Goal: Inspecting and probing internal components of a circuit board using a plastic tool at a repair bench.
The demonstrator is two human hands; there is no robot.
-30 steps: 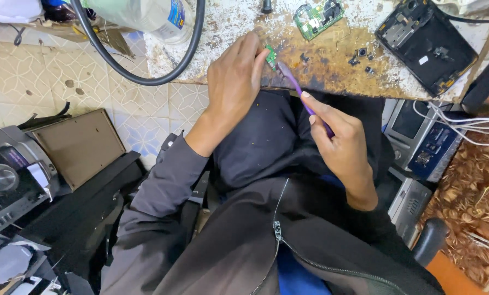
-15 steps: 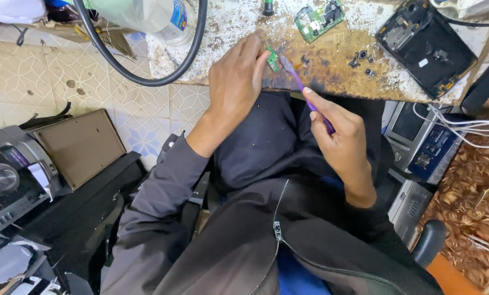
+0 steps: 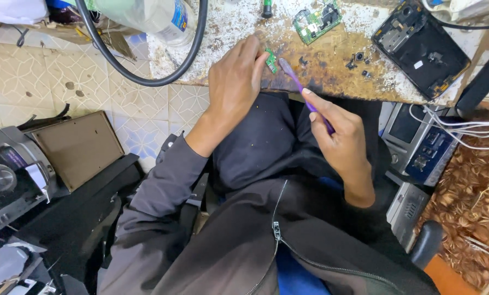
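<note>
Left hand: the left hand (image 3: 234, 82) rests at the edge of the worn workbench (image 3: 228, 27), fingertips pinning a small green circuit board (image 3: 270, 59) against it.
Right hand: the right hand (image 3: 340, 139) grips a purple tool (image 3: 304, 95) pencil-style — its tip meets the board.
Board's place: at the bench's near edge, just beside the left fingertips.
Handling: likely light, stiff and fragile — best held by its edges, away from components.
Nearby: a larger green board (image 3: 315, 21), an opened black device (image 3: 419, 46), a black cable loop (image 3: 146, 76).

A purple tool (image 3: 305, 99) touches a small green board (image 3: 270, 59) on the rust-brown, white-flecked bench (image 3: 332, 71).
</note>
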